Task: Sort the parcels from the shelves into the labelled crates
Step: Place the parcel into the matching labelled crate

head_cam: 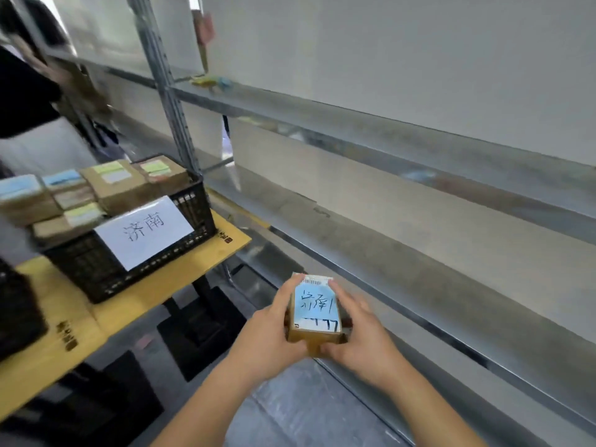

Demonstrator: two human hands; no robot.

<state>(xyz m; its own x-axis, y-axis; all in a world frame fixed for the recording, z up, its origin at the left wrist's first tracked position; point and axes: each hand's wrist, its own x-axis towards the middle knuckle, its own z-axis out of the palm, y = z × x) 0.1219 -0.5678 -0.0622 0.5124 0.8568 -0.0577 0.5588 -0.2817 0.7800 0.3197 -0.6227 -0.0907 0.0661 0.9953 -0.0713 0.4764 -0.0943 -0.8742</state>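
Observation:
A small brown cardboard parcel (315, 312) with a blue handwritten label and a barcode strip is held in front of me, low and centre. My left hand (269, 335) grips its left side and my right hand (361, 333) grips its right side. To the upper left a black plastic crate (190, 217) with a white handwritten paper label (145, 232) stands on a yellow table (135, 298). The crate is piled with several brown parcels bearing blue, green and yellow labels.
Metal shelves (403, 201) run along the right, mostly bare, with small coloured items (211, 81) on an upper shelf. Another black crate (16, 311) sits at the left edge. A person (29, 101) stands at the far left. Grey floor lies below.

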